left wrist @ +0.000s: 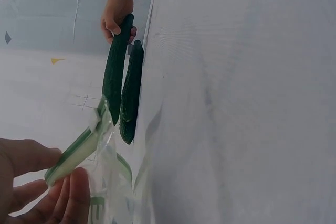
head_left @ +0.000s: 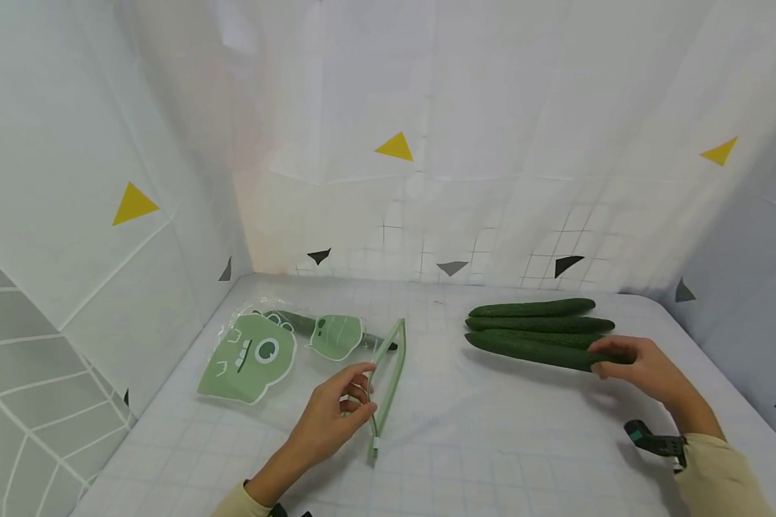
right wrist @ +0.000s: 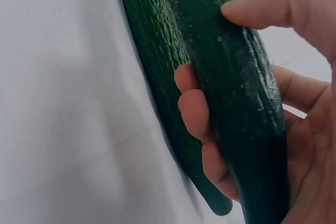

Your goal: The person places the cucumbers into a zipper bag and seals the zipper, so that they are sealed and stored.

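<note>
My right hand point(head_left: 643, 366) grips one end of the nearest dark green cucumber point(head_left: 530, 350), its thumb on one side and fingers curled round the other. In the right wrist view that cucumber point(right wrist: 231, 77) overlaps another cucumber point(right wrist: 157, 61). My left hand point(head_left: 333, 409) pinches the green slider-zip edge of a clear plastic bag point(head_left: 391, 384) between thumb and fingers, and the mouth gapes. Printed on the bag are a green one-eyed monster and a smaller green figure. One cucumber point(head_left: 297, 323) lies inside it, partly hidden by the prints.
Beyond the held cucumber, several more cucumbers point(head_left: 533, 309) lie side by side on the white table point(head_left: 478, 459). White sheeting point(head_left: 491, 108) with yellow and dark triangles stands behind and at both sides.
</note>
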`<state>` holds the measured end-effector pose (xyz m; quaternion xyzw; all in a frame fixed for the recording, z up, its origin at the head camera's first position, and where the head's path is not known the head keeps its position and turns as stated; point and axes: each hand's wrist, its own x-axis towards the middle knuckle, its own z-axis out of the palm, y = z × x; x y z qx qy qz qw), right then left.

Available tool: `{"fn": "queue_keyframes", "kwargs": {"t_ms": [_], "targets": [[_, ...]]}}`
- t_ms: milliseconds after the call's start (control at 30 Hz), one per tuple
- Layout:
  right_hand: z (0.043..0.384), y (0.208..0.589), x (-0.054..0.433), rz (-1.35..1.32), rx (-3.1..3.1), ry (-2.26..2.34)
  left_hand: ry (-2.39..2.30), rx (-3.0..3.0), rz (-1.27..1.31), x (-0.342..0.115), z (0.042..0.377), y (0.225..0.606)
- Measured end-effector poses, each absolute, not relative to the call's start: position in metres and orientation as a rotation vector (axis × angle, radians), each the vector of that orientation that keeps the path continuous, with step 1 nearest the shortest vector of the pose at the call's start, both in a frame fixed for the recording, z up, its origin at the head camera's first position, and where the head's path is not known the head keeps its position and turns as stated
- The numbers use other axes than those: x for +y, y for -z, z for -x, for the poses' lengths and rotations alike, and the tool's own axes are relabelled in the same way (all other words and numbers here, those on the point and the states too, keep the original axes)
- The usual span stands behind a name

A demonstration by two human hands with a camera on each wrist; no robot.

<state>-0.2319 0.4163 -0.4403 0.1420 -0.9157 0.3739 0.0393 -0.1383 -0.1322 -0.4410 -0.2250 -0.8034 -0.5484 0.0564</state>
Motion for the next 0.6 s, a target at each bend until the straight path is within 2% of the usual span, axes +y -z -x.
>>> {"fn": "queue_keyframes", "kwargs": {"t_ms": [600], "targets": [[0.227,0.430,0.373,-0.532,-2.704,-1.209,1.682,-2.400,0.671,-0.130,0.139,0.440]]}}
